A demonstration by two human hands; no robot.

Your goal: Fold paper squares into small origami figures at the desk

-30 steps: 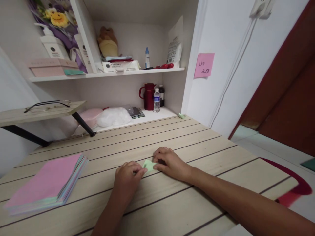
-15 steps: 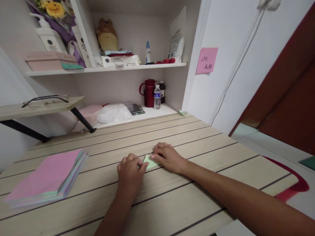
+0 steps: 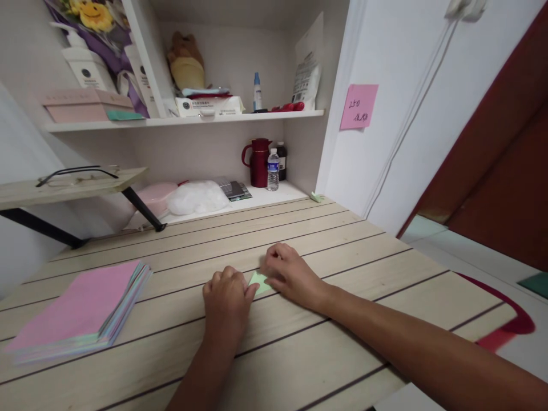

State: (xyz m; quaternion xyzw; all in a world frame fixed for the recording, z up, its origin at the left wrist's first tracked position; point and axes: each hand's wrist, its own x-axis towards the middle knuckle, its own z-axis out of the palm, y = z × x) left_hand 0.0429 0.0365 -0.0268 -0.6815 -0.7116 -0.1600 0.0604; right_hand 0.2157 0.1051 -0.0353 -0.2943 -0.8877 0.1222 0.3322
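A small piece of folded light green paper (image 3: 260, 282) lies on the slatted wooden table between my two hands, partly covered by them. My left hand (image 3: 226, 297) is closed at its left side, thumb resting along the paper's edge and the other fingers curled. From the right, my right hand (image 3: 295, 278) holds the paper with bent fingers, thumb and fingertips at its right edge. How far the paper reaches under the fingers is hidden.
A stack of coloured paper (image 3: 81, 305), pink on top, sits at the left. Glasses (image 3: 77, 171) rest on a raised wooden stand (image 3: 25, 194). Behind the table are a red jug (image 3: 259, 162) and a water bottle (image 3: 273, 170). A small green folded piece (image 3: 315, 197) lies at the far edge.
My right hand has shifted slightly, its fingers raised a little and curled differently over the green paper. My left hand stays nearly in place.
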